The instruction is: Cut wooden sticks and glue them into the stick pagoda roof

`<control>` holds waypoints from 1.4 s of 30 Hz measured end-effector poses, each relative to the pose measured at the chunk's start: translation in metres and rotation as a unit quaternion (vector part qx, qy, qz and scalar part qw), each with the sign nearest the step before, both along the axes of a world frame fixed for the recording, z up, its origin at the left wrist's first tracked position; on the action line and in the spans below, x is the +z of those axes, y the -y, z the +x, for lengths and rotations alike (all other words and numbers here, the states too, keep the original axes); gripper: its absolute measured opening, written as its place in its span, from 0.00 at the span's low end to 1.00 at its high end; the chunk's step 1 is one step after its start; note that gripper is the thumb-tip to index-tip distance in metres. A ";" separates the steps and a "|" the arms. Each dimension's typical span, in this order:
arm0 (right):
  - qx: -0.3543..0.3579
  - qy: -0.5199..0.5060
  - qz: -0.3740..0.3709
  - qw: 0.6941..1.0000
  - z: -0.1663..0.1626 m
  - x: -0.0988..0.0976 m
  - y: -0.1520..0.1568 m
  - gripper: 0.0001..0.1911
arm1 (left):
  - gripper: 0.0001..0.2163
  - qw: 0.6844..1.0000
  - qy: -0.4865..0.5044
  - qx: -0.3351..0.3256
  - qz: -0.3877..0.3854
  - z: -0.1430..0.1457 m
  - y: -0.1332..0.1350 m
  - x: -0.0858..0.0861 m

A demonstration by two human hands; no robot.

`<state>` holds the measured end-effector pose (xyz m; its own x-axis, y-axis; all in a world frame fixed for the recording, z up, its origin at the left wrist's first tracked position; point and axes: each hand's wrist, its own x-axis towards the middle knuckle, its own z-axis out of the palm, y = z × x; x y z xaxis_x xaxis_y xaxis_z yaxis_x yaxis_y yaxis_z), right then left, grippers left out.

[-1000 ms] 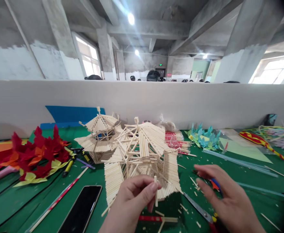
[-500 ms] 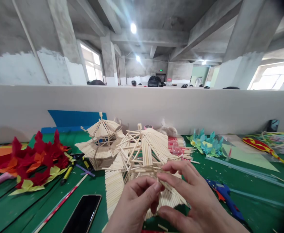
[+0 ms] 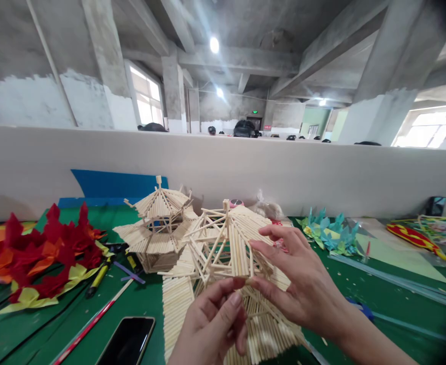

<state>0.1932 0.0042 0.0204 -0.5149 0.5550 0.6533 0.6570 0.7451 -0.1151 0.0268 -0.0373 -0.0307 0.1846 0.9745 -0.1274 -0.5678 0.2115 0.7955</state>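
A half-built pavilion of thin wooden sticks (image 3: pixel 223 243) stands on the green table in front of me. My right hand (image 3: pixel 295 284) grips its roof edge from the right, thumb below and fingers over the slats. My left hand (image 3: pixel 215 324) is below the roof's front edge, fingertips pinched together by the right thumb; whether a stick is in them I cannot make out. A smaller finished stick pavilion (image 3: pixel 158 223) stands just behind on the left.
A black phone (image 3: pixel 127 344) lies near the front left, beside a red-and-white rod (image 3: pixel 93 319). Red and yellow paper flowers (image 3: pixel 47 258) are at far left, teal paper flowers (image 3: pixel 329 233) and a yellow-green sheet at right. A white partition wall (image 3: pixel 321 172) closes the back.
My right hand left the table at right and came onto the pavilion roof. My left hand, which held a short stick, rose to the roof's front edge. The camera tilted slightly.
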 end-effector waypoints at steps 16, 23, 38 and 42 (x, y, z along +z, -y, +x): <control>0.003 0.059 0.025 0.998 -0.001 0.002 -0.004 0.24 | 0.09 0.998 0.029 -0.057 0.016 0.006 -0.010 0.000; 0.029 -0.015 0.018 0.999 0.003 -0.006 -0.001 0.18 | 0.10 0.997 0.032 -0.066 0.012 0.007 -0.012 -0.001; 0.045 -0.012 0.012 0.999 0.000 -0.007 -0.005 0.14 | 0.11 0.997 0.028 -0.073 0.005 0.009 -0.015 -0.004; 0.051 -0.011 0.006 0.999 0.000 -0.006 -0.005 0.14 | 0.10 0.998 0.015 -0.068 0.002 0.010 -0.016 -0.001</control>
<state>0.1937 0.0088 0.0140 -0.5542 0.4918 0.6715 0.5744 0.8099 -0.1191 0.0371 -0.0215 -0.0320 0.3193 0.9404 -0.1168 -0.5577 0.2862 0.7791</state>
